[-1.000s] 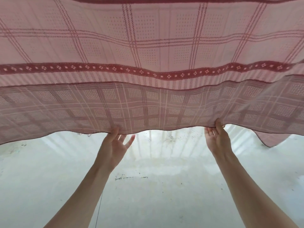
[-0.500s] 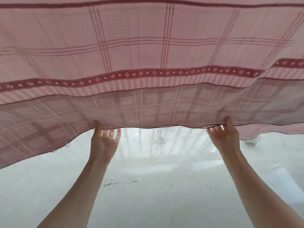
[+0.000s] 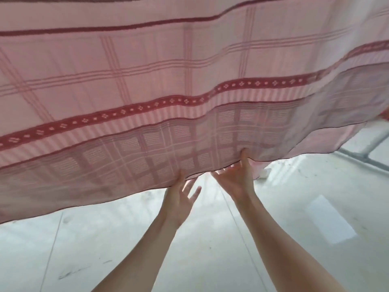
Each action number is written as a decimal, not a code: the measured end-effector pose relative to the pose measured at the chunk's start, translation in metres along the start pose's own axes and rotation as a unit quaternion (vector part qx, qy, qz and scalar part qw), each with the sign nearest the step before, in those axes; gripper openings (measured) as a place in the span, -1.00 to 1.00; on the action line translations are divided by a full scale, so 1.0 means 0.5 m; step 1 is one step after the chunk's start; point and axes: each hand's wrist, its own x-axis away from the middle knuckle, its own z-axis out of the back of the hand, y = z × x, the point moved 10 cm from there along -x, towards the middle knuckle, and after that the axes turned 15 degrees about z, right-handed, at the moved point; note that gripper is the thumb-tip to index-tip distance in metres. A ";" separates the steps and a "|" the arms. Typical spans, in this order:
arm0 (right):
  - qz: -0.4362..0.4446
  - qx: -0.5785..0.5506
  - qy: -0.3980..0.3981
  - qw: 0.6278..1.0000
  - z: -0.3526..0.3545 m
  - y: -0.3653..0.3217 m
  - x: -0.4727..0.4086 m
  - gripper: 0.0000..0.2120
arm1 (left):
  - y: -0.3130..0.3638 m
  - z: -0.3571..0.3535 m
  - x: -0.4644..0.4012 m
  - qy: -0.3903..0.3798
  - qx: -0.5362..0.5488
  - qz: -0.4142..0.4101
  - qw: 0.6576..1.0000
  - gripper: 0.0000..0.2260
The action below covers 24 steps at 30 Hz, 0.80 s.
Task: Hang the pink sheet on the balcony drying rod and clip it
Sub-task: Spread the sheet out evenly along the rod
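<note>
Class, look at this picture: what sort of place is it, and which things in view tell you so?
Probably a balcony or terrace used for drying laundry: a pink checked sheet hangs overhead above a pale bare concrete floor in bright daylight.

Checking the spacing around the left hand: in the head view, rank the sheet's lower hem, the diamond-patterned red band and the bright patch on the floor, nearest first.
From the left hand:
1. Sheet's lower hem, at its fingertips.
2. Diamond-patterned red band, higher up the pink sheet.
3. Bright patch on the floor, far right, beyond the right hand.
</note>
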 end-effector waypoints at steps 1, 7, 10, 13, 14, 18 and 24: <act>-0.008 -0.007 -0.004 1.000 0.008 -0.021 -0.003 -0.56 | -0.020 -0.013 -0.007 0.009 0.026 -0.005 1.000 -0.86; -0.107 0.169 -0.031 0.979 0.110 -0.090 -0.014 -0.48 | 0.013 0.015 -0.036 0.122 0.114 -0.110 0.980 -0.89; -0.099 0.274 -0.061 0.955 0.133 -0.157 -0.038 -0.52 | 0.053 0.050 -0.025 0.183 0.123 -0.158 0.962 -0.91; -0.043 0.241 -0.068 0.967 0.112 -0.238 -0.095 -0.60 | 0.065 0.047 -0.015 0.206 0.116 -0.187 0.954 -0.98; -0.032 0.221 -0.068 0.972 0.102 -0.258 -0.113 -0.61 | 0.064 0.044 -0.015 0.207 0.116 -0.192 0.952 -0.98; -0.046 0.217 -0.041 0.974 0.108 -0.276 -0.161 -0.64 | 0.053 0.034 -0.010 0.206 0.115 -0.205 0.950 -0.96; -0.044 0.151 -0.062 0.986 0.084 -0.261 -0.207 -0.83 | 0.054 0.048 0.004 0.223 0.097 -0.216 0.946 -0.93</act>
